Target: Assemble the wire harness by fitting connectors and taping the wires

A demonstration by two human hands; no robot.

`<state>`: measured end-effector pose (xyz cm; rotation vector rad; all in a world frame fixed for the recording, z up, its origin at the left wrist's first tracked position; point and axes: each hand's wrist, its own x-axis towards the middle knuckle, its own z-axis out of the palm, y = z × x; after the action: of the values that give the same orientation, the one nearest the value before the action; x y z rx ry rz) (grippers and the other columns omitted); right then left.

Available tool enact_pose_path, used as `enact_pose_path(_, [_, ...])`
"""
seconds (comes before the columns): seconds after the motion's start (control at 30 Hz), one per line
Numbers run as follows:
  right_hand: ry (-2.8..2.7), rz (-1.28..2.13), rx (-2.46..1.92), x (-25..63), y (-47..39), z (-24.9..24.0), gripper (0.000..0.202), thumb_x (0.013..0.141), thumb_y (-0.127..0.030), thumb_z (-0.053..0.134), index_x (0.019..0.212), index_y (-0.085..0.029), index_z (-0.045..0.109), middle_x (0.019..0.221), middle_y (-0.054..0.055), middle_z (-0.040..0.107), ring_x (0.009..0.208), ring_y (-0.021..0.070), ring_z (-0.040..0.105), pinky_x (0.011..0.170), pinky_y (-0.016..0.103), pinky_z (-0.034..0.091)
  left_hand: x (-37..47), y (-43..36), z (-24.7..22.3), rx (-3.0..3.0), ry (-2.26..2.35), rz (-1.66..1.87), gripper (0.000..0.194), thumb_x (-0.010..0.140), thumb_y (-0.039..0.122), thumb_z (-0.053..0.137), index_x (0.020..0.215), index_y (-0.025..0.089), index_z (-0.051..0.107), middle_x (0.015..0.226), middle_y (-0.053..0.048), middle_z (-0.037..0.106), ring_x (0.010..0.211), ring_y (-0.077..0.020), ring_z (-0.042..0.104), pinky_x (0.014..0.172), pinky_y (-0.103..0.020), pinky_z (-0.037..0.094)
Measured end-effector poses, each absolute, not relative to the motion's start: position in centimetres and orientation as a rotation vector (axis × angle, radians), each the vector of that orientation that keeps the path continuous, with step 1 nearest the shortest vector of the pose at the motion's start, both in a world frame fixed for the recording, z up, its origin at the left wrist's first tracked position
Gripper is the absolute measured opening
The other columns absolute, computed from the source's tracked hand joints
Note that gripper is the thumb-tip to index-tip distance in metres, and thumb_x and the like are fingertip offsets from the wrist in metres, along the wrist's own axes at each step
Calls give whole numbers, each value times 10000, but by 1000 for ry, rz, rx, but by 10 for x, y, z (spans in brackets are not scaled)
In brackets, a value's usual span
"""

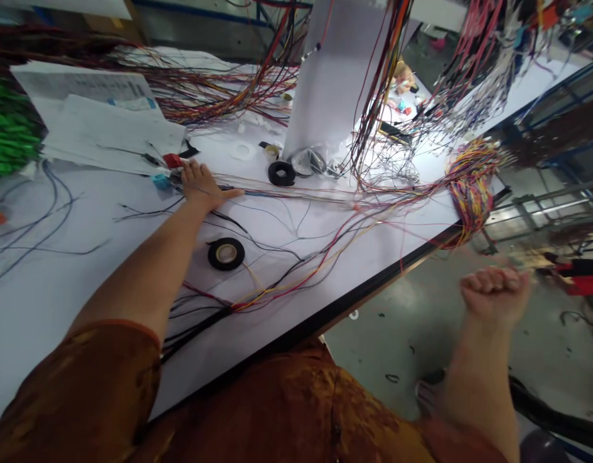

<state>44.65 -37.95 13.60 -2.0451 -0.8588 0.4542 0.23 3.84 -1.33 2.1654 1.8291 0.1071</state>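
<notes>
The white surface (pixel 36 321) carries a long wire bundle (pixel 287 194), its axis running rightward from beneath the nearer left hand (pixel 200 186), which lies flattened over it, thumb out; the right hand (pixel 494 292), clenched, hangs beyond the surface's edge, apart from the bundle

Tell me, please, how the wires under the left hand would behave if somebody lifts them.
The wires look thin and long, so they would probably sag. They may also snag, because other strands meet them. Lifting might tug the colourful bundle, which they seem to join.
</notes>
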Motion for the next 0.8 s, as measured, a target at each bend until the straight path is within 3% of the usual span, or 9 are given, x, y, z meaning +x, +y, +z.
enact_pose_path(0.07, [-696,384,-1883,470,-376,133,529,876,-648,347,513,-264,334,448,-47,45,429,122,116,463,316,165,4,38,-12,2159,1835,93,1292,712,774,624,1498,-118,117,1612,-319,39,1498,-428,-4,1213,-511,2])
enact_pose_path(0.13, [-630,469,-1829,471,-363,123,519,874,-649,327,532,-260,302,450,-54,69,430,113,92,451,304,140,5,38,-11,2146,1855,83,1300,710,773,626,1500,-116,102,1612,-318,29,1496,-426,-5,1210,-511,2])
enact_pose_path(0.3, [-696,1074,-1879,451,-336,104,310,704,-478,746,727,-202,606,484,-70,351,420,72,308,421,237,240,5,39,-13,2137,1920,49,1302,706,796,601,1494,-123,119,1604,-331,63,1501,-421,17,1207,-496,9])
enact_pose_path(0.47, [-455,572,-1539,494,-347,104,254,789,-423,663,726,-243,495,417,-124,158,361,50,99,360,212,125,5,40,-14,2139,1946,19,1338,684,822,587,1503,-116,98,1615,-308,65,1508,-401,22,1210,-470,11])
enact_pose_path(0.53, [-424,589,-1596,502,-352,94,249,824,-444,623,746,-247,492,409,-129,135,357,54,85,354,204,120,6,40,-12,2145,1951,12,1325,697,812,585,1505,-115,90,1618,-302,65,1509,-396,17,1209,-464,15])
enact_pose_path(0.6, [-422,727,-1682,495,-355,78,236,777,-427,693,815,-228,572,417,-133,215,357,42,152,357,193,140,7,38,-10,2144,1948,11,1314,707,807,580,1500,-121,96,1615,-308,67,1506,-402,17,1207,-476,18])
enact_pose_path(0.7, [-491,1060,-1842,471,-355,58,342,643,-329,824,897,-152,680,520,-63,490,412,53,383,384,199,256,6,31,-9,2187,1912,77,1209,776,751,550,1487,-133,132,1604,-325,93,1500,-409,52,1203,-498,24])
enact_pose_path(0.8, [-672,1342,-1976,450,-351,49,404,686,-395,785,992,-139,718,693,-1,623,507,68,479,454,222,352,0,17,-9,2392,1741,157,922,916,551,462,1494,-103,166,1612,-297,119,1511,-369,65,1209,-474,61])
